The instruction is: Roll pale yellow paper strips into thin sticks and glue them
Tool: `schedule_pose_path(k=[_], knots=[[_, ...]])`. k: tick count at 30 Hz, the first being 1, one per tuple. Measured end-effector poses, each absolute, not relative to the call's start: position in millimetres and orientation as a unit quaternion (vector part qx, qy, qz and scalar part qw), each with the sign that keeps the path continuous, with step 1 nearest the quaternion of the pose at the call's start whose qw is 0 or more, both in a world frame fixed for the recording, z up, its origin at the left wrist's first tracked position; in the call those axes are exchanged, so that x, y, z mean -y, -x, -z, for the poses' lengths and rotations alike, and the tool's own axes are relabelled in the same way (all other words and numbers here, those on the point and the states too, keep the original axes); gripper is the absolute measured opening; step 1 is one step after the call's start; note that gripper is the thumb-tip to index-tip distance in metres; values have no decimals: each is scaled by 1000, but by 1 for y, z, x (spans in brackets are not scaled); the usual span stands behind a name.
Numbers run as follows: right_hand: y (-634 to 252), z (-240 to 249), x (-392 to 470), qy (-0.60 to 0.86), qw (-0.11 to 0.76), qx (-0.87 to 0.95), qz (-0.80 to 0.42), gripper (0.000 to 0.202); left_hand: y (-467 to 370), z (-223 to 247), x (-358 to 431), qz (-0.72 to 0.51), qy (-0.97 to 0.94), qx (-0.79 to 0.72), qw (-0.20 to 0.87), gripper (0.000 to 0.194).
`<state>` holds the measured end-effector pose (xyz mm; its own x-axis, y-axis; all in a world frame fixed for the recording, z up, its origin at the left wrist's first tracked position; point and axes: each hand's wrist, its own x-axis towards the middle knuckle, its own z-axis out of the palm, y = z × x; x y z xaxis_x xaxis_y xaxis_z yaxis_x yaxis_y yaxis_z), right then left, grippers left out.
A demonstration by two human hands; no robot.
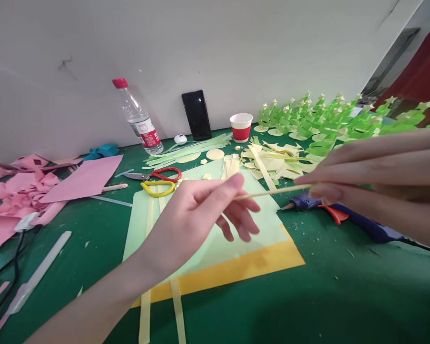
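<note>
A thin pale yellow paper strip [279, 190], seen nearly edge-on, stretches between my two hands above the sheets. My left hand [197, 215] pinches its left end between thumb and forefinger, the other fingers loosely curled below. At the right, my right hand [372, 179] grips the other end between thumb and fingers. Under my left hand lies a pale green sheet [200, 258] on top of an orange-yellow sheet [243, 267]. More pale strips [177, 310] lie across these sheets and over their front edge.
Scissors [159, 188], a bottle [143, 124], a phone [196, 114] and a paper cup [241, 127] stand or lie behind. A glue gun [308, 202] lies under my right hand. Pink paper [84, 179] is left; green paper trees [308, 119] with stars crowd the back right.
</note>
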<state>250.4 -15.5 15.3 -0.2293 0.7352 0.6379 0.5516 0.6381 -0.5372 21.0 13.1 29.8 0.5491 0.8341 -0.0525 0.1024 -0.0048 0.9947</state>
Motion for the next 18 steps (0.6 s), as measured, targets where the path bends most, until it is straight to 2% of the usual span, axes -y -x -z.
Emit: schedule_pose_path(k=[3,5,9,13,18], knots=[[-244,-18,10,414,507,751,-90,9,-22,-26,-15,-361,-684,-374,512,18],[-244,-22,6,443,502,730,-134,8,-23,-25,-14,-391,-712,-379,443,10],[-248,-31,5,497,454,707,-217,11,-26,-25,-12,-422,-753,-361,352,17],[-247,-38,13,503,450,707,-212,8,-25,-27,-10,-427,-749,-343,372,23],[-249,-40,16,519,438,707,-195,13,-22,-27,-9,-404,-671,-350,514,28]])
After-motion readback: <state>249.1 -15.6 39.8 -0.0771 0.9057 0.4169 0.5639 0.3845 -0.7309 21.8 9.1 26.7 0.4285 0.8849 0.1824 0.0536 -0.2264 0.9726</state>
